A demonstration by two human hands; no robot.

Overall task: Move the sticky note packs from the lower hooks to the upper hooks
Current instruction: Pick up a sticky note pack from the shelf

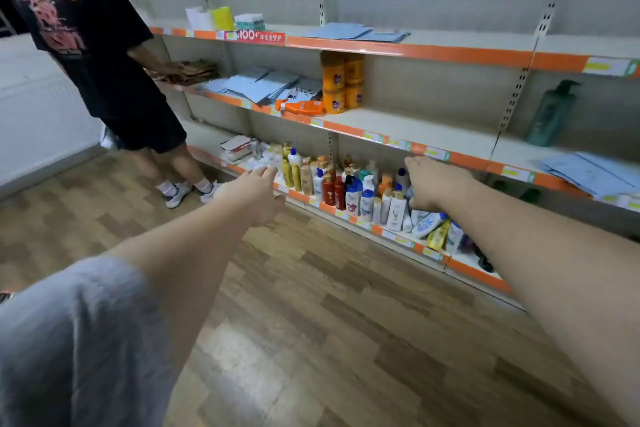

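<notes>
Sticky note packs and hooks are nowhere visible, so nothing looks started; left hand (254, 189) and right hand (431, 184) reach toward the bottom shelf (349, 217), each grip loosely spread and empty.

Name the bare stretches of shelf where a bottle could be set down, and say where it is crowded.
Free: the middle shelf between the orange jars and the green pump bottle. Crowded: the bottom shelf, packed with shampoo bottles.

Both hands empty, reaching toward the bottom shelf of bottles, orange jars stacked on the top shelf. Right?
Not quite. In the head view the orange jars stand on the middle shelf, under the top one. The rest holds: the left hand and right hand are both empty, reaching toward the bottles on the bottom shelf.
</notes>
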